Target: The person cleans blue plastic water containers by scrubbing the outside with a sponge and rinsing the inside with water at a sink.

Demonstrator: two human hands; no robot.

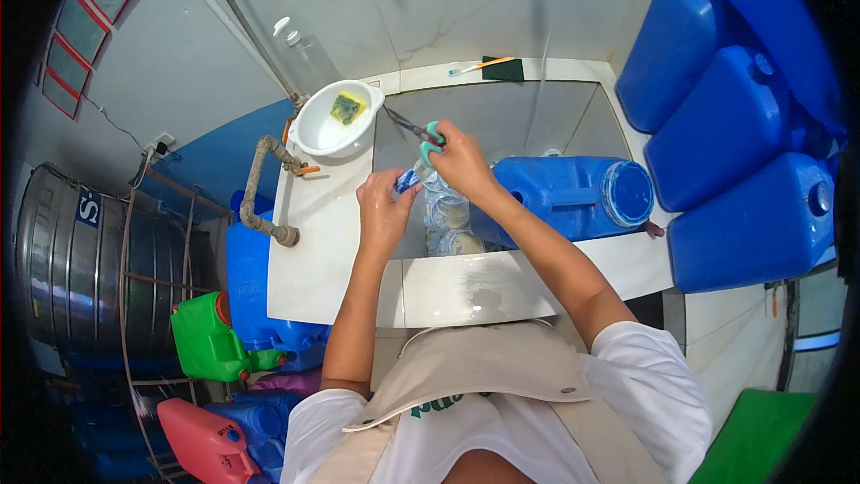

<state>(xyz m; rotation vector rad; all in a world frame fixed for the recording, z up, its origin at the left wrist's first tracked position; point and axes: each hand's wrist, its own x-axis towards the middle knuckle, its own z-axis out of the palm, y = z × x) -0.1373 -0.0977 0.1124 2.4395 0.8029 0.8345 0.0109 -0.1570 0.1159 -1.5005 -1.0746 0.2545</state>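
My right hand grips scissors by their teal handles. The dark blades point up and left, over the sink's far left corner. Lower and to the left, my left hand pinches a small blue-and-white piece that looks like plastic wrapping; its exact kind is unclear. The blades are apart from this piece. Below my hands, several clear, roundish plastic pieces sit in the sink, partly hidden. A large blue jug lies on its side in the sink, its round lid facing right, beneath my right forearm.
On the left ledge, a white basin holds a yellow-green sponge, near a clear bottle and a pipe with a tap. A toothbrush and dark scouring pad lie on the back ledge. Blue jugs line the right.
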